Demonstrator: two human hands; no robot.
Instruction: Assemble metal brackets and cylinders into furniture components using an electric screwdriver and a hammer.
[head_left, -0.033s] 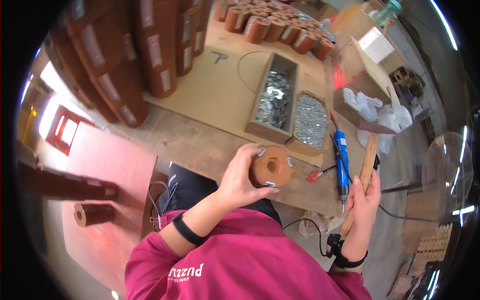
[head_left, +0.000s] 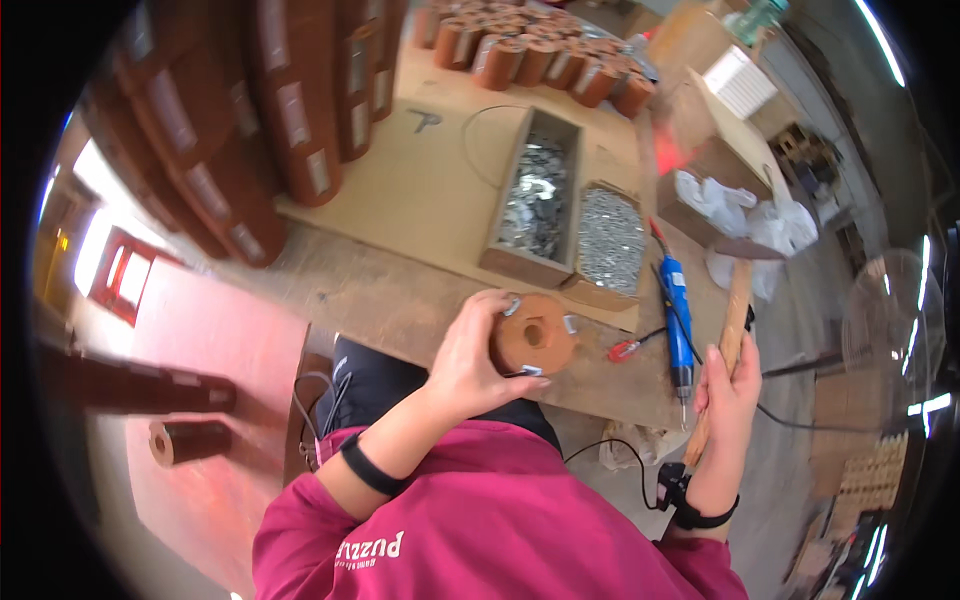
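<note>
My left hand (head_left: 468,355) is closed round a reddish-brown cylinder (head_left: 535,352) at the table's near edge. Its round end faces up, with a hole in the middle and several small metal pieces at the rim. To the right, my right hand (head_left: 728,395) grips the wooden handle of a hammer (head_left: 738,295), which points away from me; its head looks brownish and blurred. Between the hands lie a blue electric screwdriver (head_left: 678,315) and a small red-handled item (head_left: 624,350). Beyond the cylinder stand a wooden box of flat metal pieces (head_left: 535,205) and a carton of small screws or nails (head_left: 612,240).
Tall stacks of brown cylinders (head_left: 300,120) rise at the far left. Many short cylinders (head_left: 500,62) stand at the table's back. A carton with plastic bags (head_left: 715,205) is at the right. One cylinder (head_left: 190,442) lies on a pinkish surface (head_left: 230,330) at the left.
The hammer's head has come into clearer view above its handle. The view has shifted slightly; both hands keep their holds.
</note>
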